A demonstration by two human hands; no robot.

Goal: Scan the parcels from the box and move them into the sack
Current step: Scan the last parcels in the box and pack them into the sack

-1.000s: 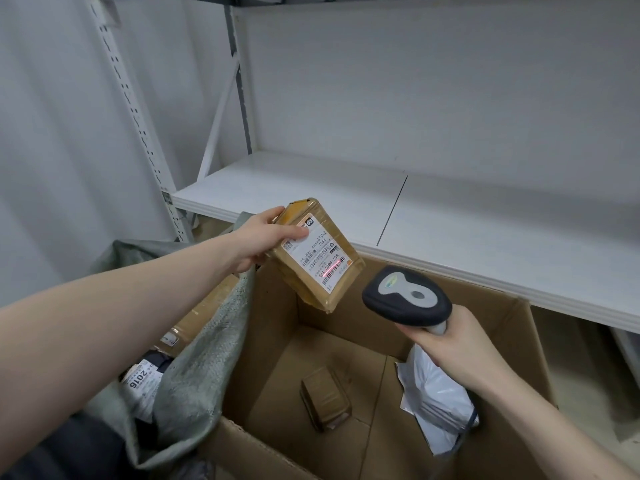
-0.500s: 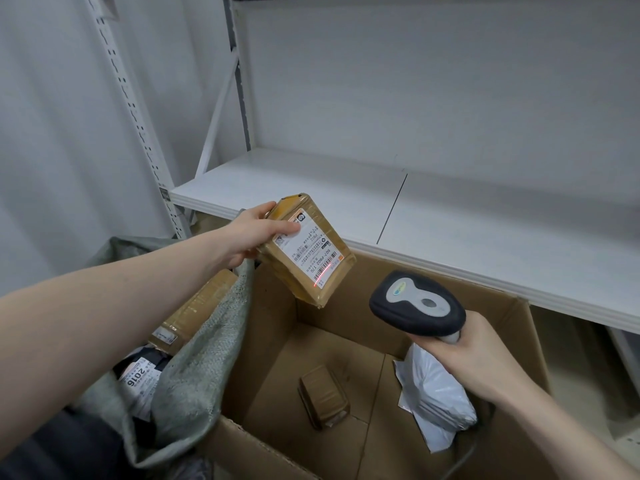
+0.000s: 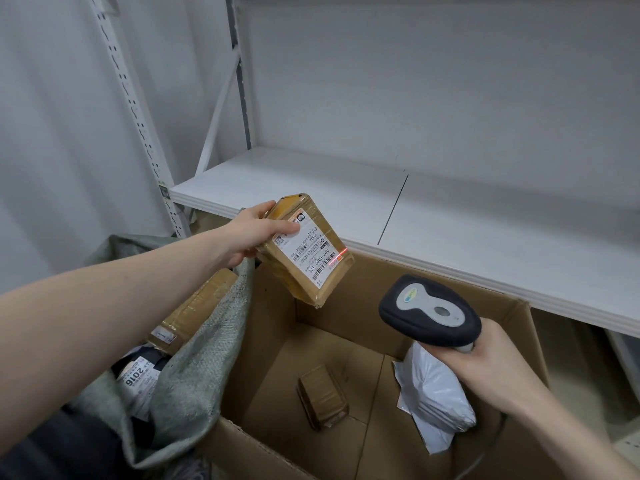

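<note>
- The left hand [image 3: 251,233] grips a tape-wrapped brown parcel [image 3: 304,247] by its upper end, thumb across the white label, fingers curled behind; the parcel hangs tilted above the far left corner of the cardboard box [image 3: 270,323].
- A thin red scan line crosses the label near the parcel's right edge.
- The right hand [image 3: 491,368] is wrapped round the handle of a dark barcode scanner [image 3: 429,311], held over the box's right side, head toward the parcel.
- On the box floor lie a small brown parcel [image 3: 322,396] near the middle and a white poly mailer [image 3: 433,400] against the right wall.
- Left of the box, touching it, a grey-green sack [image 3: 194,368] holds a long brown parcel [image 3: 194,310] and a dark bag with a "2016" label [image 3: 138,379].
- Behind the box runs a white shelf [image 3: 450,216].
</note>
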